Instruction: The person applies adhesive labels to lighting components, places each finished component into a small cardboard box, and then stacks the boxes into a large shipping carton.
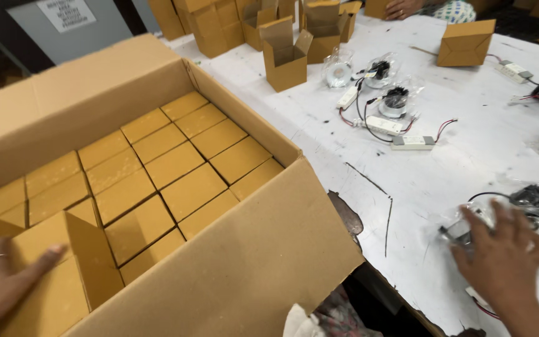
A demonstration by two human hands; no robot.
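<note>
Here, closest to me, my left hand (1,284) lies flat with fingers spread and gripping nothing, palm down on a small plain brown cardboard box (51,274) that stands higher than its neighbours at the near left corner of the large open brown corrugated carton (244,262). Inside that carton I see a tight grid of small square brown boxes (157,168), lids shut and level, filling the floor up to the far wall. On my right, my right hand (500,256) is open with fingers splayed, resting on top of a clear plastic bag holding a round light fitting with black and red wires (531,206); the bag sits under my fingertips and pokes out beyond them toward the far right, and I cannot tell whether the fingers pinch the plastic. All this rests on a white scuffed table top (419,175) with a chipped dark patch at its near edge. Farther out lie more clear-bagged round fittings (394,100) with small white rectangular driver units (413,142) on red and black leads. Beyond them stands a small brown box with its flaps open (285,59), a closed small brown box (466,42) to the right, and a cluster of opened brown boxes (232,22) at the far edge. Another person's hand (400,7) rests at the table's far side. At top left, a white rectangular sign (67,14) hangs on a grey wall.
</note>
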